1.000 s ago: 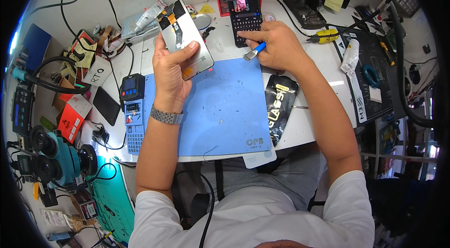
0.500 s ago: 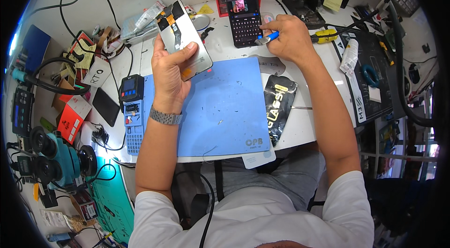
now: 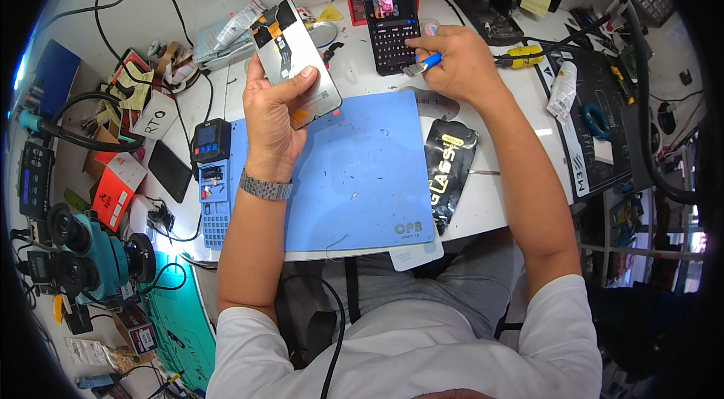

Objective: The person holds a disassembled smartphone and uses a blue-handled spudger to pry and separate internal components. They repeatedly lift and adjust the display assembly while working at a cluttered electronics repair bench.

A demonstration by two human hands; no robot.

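Note:
Over the mat's far left corner, my left hand (image 3: 273,108) is closed around a phone display panel (image 3: 304,48), thumb across its silver back. Dark flex cables and a copper-coloured patch show near the panel's upper end. My right hand (image 3: 461,63) grips a blue-handled tool (image 3: 431,61) with a flat greyish tip whose kind I cannot make out. That hand's index finger is extended over the on-screen keyboard of a black smartphone (image 3: 383,61), which leans upright against a red drawer box (image 3: 354,3).
A blue work mat (image 3: 354,173) lies before me, with a black pouch (image 3: 451,173) at its right edge and a blue tool holder (image 3: 215,203) at its left. A teal microscope (image 3: 102,256) stands lower left. A thick black hose (image 3: 641,75) curves down the right side.
My right index finger has shifted slightly left across the phone's keyboard, and the blue-handled tool has moved with the hand. The left hand and panel stay nearly still.

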